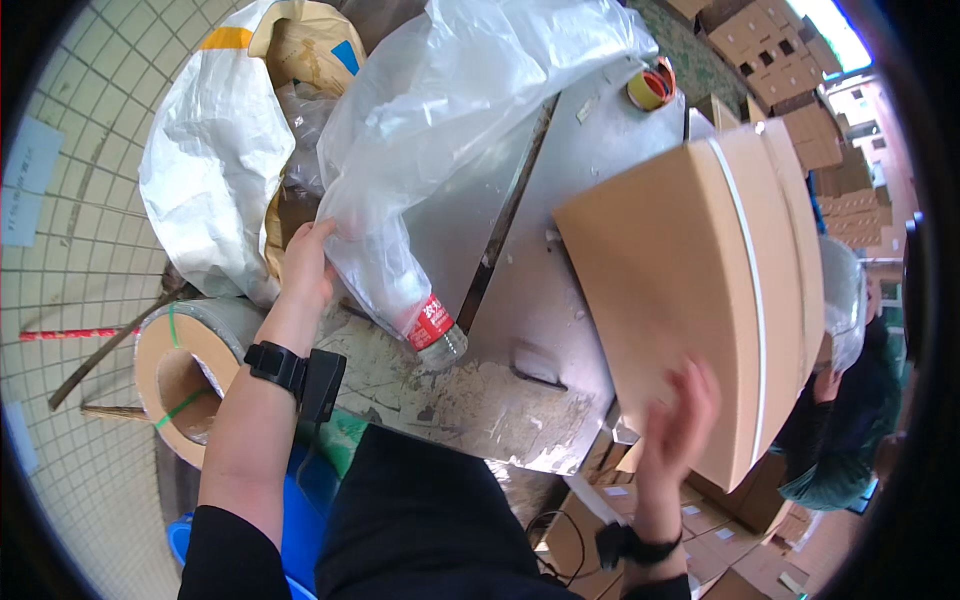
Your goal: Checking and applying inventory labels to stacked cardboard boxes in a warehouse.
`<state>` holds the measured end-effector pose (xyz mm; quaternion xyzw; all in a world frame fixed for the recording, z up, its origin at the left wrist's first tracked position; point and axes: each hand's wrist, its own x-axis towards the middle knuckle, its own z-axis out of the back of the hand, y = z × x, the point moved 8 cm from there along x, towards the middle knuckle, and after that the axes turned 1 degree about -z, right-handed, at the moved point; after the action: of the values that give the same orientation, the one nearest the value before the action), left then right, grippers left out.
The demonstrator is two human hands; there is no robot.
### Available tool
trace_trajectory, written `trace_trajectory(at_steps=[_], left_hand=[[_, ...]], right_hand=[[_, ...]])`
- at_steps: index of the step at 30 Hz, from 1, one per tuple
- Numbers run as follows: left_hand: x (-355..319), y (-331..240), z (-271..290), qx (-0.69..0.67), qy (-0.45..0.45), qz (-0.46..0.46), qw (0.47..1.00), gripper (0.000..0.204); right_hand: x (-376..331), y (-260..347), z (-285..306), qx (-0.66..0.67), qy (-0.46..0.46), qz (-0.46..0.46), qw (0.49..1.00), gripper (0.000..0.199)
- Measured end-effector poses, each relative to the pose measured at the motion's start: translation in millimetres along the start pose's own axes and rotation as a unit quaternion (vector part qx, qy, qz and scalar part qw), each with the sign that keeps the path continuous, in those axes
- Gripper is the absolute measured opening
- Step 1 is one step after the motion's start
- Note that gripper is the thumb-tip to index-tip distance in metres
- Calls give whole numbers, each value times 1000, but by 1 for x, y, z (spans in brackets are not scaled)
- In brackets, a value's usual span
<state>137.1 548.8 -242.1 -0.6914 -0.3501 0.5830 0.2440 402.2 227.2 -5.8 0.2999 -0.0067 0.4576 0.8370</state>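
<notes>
My left hand (305, 262) grips the edge of a large clear plastic bag (450, 110) that lies across a metal table (540, 300). A clear plastic bottle (425, 318) with a red label lies on its side under the bag, just right of that hand. My right hand (678, 425) is blurred and presses flat against the near side of a closed brown cardboard box (690, 270) with a white strap, which stands on the table's right part.
A white woven sack (205, 150) stands at the left. A big roll on a cardboard core (175, 375) lies below it. Tape rolls (650, 85) sit at the table's far end. Stacked cartons (770, 50) fill the far right, where another person (845, 420) bends.
</notes>
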Motion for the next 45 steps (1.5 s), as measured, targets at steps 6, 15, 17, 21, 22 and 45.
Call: trace_trajectory(at_steps=[6, 15, 17, 21, 22, 45], left_hand=[[-4, -3, -6, 30, 53, 21, 998, 16], [-18, -17, -25, 76, 76, -6, 994, 18], [-6, -9, -6, 65, 68, -13, 995, 19], [-3, 3, -12, 21, 92, 5, 996, 21], [-2, 5, -13, 21, 98, 6, 995, 21], [13, 25, -30, 25, 137, 50, 989, 29]], right_hand=[[22, -3, 80, -391, -4, 61, 919, 53], [22, 11, 28, -176, 54, 138, 973, 39], [55, 58, -76, -122, 134, 169, 969, 31], [174, 0, -214, 137, -4, -87, 987, 30], [200, -28, -240, 125, -31, -191, 973, 28], [213, -125, -291, 323, -133, -538, 767, 20]])
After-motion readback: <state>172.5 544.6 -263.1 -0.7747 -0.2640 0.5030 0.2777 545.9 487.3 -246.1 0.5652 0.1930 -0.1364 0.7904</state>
